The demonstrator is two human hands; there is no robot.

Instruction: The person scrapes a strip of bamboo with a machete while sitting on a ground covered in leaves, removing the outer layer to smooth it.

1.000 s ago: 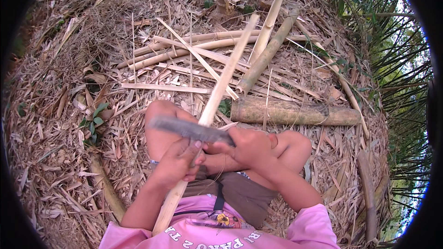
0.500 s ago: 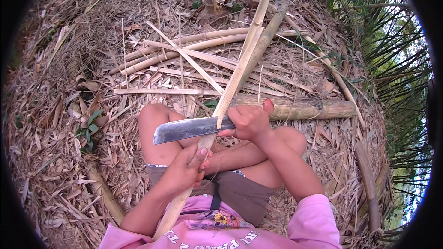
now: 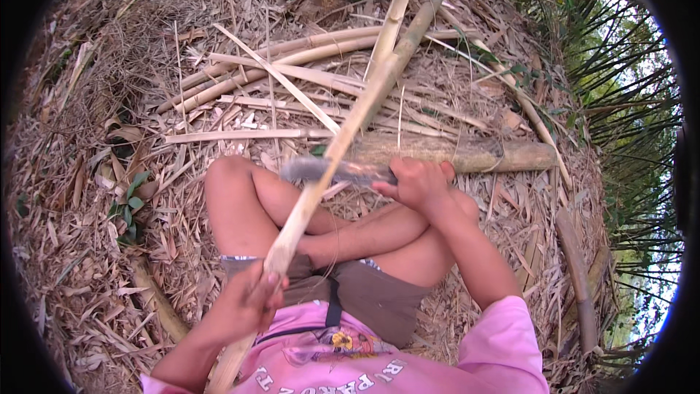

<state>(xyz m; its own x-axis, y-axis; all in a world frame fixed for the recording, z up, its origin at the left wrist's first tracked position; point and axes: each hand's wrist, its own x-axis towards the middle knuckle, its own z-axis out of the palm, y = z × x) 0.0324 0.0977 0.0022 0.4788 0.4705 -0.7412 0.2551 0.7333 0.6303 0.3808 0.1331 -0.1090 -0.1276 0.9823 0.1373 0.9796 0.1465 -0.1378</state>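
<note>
A long split bamboo strip [image 3: 294, 228] slants from my lap up and away to the right, across a log. My left hand [image 3: 255, 299] is wrapped round its near part, over my left thigh. In my right hand [image 3: 421, 181] is the handle of a machete [image 3: 364, 172], its broad dark blade pointing left and smeared by motion. The blade crosses the strip above my crossed legs, and the strip seems to pass over it. Whether the edge touches the strip I cannot tell. Farther off, two bamboo lengths spread apart, one of them a rounder pole [image 3: 417, 29].
A thick bamboo log [image 3: 503, 157] lies crosswise just beyond my knees. Behind it are loose slats [image 3: 248, 134] and curved bamboo poles [image 3: 313, 49]. Dry leaves and shavings cover the ground. A small green plant [image 3: 131, 204] grows at left; bamboo thickets [image 3: 627, 95] stand at right.
My left hand has drawn back toward me and left along the strip. The machete has shifted slightly up and right, its blade now blurred. The view has shifted a little.
</note>
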